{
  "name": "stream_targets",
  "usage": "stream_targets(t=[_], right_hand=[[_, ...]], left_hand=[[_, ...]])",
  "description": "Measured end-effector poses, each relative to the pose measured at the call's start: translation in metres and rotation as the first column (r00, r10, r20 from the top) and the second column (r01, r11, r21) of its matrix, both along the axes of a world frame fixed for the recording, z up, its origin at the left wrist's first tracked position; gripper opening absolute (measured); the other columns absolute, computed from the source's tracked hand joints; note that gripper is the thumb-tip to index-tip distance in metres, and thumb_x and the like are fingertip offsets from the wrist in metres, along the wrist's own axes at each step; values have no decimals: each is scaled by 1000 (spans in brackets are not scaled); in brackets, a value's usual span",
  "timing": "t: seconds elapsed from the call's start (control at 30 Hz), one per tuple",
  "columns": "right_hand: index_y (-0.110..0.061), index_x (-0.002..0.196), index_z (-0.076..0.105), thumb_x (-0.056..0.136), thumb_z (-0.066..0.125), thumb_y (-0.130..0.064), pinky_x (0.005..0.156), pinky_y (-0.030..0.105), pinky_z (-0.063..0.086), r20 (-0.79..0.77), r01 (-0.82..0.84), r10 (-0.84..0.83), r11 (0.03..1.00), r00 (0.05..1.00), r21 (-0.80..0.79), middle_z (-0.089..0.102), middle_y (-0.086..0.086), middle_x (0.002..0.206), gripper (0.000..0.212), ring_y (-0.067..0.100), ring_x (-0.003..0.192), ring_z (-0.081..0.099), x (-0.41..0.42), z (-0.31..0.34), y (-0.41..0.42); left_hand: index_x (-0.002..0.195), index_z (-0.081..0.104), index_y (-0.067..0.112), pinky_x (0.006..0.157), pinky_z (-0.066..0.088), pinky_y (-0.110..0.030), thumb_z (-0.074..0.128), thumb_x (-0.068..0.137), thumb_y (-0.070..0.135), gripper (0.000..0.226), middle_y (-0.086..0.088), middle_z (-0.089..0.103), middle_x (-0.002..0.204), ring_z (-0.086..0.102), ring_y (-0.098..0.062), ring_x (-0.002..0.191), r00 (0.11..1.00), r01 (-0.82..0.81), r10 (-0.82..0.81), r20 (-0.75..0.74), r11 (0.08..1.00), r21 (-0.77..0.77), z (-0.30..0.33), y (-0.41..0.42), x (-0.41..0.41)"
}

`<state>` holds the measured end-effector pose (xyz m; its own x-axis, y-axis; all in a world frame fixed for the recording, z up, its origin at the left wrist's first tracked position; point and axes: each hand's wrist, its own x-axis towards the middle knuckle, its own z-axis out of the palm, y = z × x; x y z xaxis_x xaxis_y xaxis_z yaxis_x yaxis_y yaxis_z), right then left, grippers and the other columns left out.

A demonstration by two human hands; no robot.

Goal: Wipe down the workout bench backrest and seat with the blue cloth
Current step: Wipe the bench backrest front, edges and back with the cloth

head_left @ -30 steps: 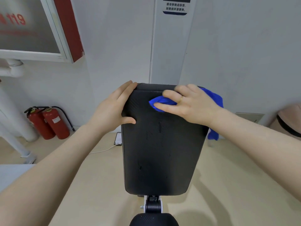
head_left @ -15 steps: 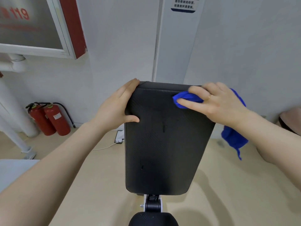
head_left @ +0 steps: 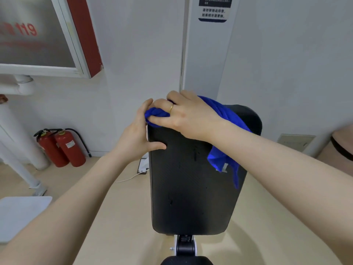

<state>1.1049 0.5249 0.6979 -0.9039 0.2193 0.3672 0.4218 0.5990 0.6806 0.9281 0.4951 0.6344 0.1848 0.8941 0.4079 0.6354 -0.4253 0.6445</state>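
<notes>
1. The bright blue cloth [head_left: 223,113] sits bunched at the upper left corner of the backrest, centre of the frame, its loose tail draping across the top edge and hanging down under the right forearm toward the right side of the pad, a small white tag showing near its lower end.
2. The right hand [head_left: 183,117], a gold ring on one finger, has its grip closed around the bunched cloth and presses it onto that corner.
3. The left hand [head_left: 138,134] has its grip on the left edge of the pad just below, thumb lying across the front face and fingers reaching up the side to touch the cloth.
4. The black padded rectangular backrest [head_left: 191,188] stands tilted up through the middle of the frame, its textured face carrying a few small marks.
5. At bottom centre, a black and white hinge bracket [head_left: 185,245] joins it to the rounded black seat pad [head_left: 186,262], only its edge showing.
6. Left of the frame, two red fire extinguishers [head_left: 61,148] stand on the beige floor [head_left: 118,217] against the wall, beside white pipes [head_left: 17,142].
7. A white cable [head_left: 129,178] runs along the floor to a small white box [head_left: 143,165] just left of the pad.
8. Upper left, a red-edged cabinet [head_left: 84,35] with "119" on its glass; top centre, a dark notice [head_left: 213,9] on the white wall.
</notes>
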Motion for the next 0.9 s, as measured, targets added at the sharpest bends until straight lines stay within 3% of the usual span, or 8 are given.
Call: stream_targets(t=[0.1, 0.2, 0.27, 0.33, 0.4, 0.57, 0.77, 0.9], right_hand=[[-19, 116, 63, 76, 54, 4, 55, 34, 43, 7, -25, 26, 995, 1000, -101, 63, 14, 108, 47, 31, 76, 56, 31, 6, 0], [-17, 116, 64, 77, 51, 1, 53, 34, 46, -109, 99, -123, 974, 986, -202, 65, 17, 100, 45, 33, 70, 55, 81, 6, -2], [-20, 118, 64, 80, 43, -2, 57, 38, 50, -229, 226, -327, 897, 917, -379, 63, 16, 103, 47, 37, 79, 55, 116, 8, -6], [-24, 122, 62, 81, 40, 2, 75, 40, 47, -246, 285, -504, 756, 828, -590, 58, 12, 115, 54, 36, 99, 50, 133, 14, -9], [-23, 122, 63, 78, 34, -5, 83, 32, 38, -252, 240, -539, 681, 804, -692, 56, 10, 117, 56, 32, 107, 48, 126, 18, -6], [-33, 132, 51, 86, 38, -4, 89, 36, 40, -169, 238, -529, 614, 832, -753, 48, -2, 126, 56, 21, 114, 44, 48, 26, 8], [-33, 127, 52, 90, 34, -13, 83, 37, 44, -78, 239, -450, 604, 889, -760, 43, 1, 124, 46, 21, 103, 48, -29, 30, 8], [-25, 120, 57, 95, 33, -29, 80, 37, 44, -106, 225, -447, 624, 888, -749, 45, 0, 121, 35, 19, 100, 48, -15, 27, 9]], left_hand=[[145, 13, 16, 105, 38, -38, 84, 60, 10, 110, 15, 25, 142, 32, -5, 130, 1000, 23, -23, -20, 1000, 12, 3, -4, 2], [145, 17, 23, 106, 36, -35, 83, 63, 13, 105, 14, 27, 147, 33, -13, 134, 999, 2, -2, -50, 1000, 3, 4, -4, 2], [145, 18, 25, 102, 33, -27, 82, 64, 14, 103, 12, 27, 150, 34, -15, 134, 998, -20, 20, -63, 1000, 6, 4, -4, 2], [145, 17, 24, 101, 29, -22, 81, 66, 14, 103, 10, 25, 151, 32, -16, 136, 997, -21, 23, -74, 1000, 22, 3, -3, 4], [146, 15, 22, 101, 25, -18, 80, 67, 14, 102, 8, 22, 153, 27, -14, 138, 996, -14, 16, -85, 1000, 28, 3, -3, 4], [146, 12, 23, 103, 36, -29, 80, 68, 16, 104, 16, 23, 149, 31, -8, 133, 1000, -14, 14, -2, 1000, -9, -4, -3, 2], [142, 13, 29, 86, 35, 2, 78, 69, 12, 99, 35, 26, 130, 32, 30, 110, 985, 40, -32, 169, 998, -42, -17, -2, 0], [145, 12, 23, 103, 31, -14, 78, 69, 13, 101, 20, 23, 143, 30, 9, 127, 990, 27, -21, 140, 999, -44, -17, -1, 0]])
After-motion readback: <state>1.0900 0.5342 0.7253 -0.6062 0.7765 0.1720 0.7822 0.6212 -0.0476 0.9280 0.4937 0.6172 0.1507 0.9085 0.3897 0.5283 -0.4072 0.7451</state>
